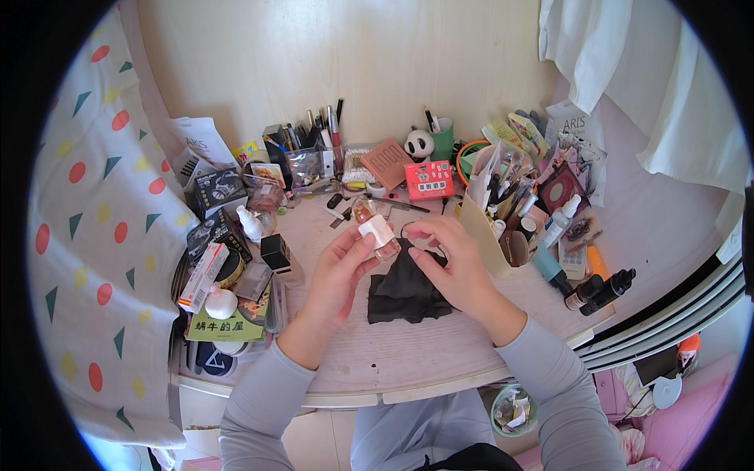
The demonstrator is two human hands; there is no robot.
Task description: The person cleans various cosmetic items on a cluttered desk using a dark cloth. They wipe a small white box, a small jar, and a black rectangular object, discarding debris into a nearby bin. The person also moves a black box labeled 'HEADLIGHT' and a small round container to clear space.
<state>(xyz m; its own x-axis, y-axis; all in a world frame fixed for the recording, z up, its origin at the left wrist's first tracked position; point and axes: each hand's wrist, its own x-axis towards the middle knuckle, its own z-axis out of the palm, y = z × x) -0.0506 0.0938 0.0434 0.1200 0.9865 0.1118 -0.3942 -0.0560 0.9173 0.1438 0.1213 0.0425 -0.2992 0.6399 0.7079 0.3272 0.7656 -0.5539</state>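
My left hand (344, 262) holds a small clear bottle with a white square cap (377, 231) above the middle of the desk, tilted, with its clear body to the right. My right hand (450, 259) hovers just right of the bottle, thumb and fingers apart; I see nothing held in it, though a thin dark loop shows by its fingertips. Below both hands a crumpled black cloth (406, 297) lies on the pale wooden desktop (436, 350). Behind the bottle stands a small glass item with amber contents (363, 209), partly hidden.
Boxes, a white spray bottle (250, 224) and a green packet (228, 327) crowd the left side. A red box (429, 181), a panda figure (419, 143) and a green cup (443, 139) stand behind. At right are a cream organizer (478, 235) and several bottles. A waste bin (514, 410) stands below the desk edge.
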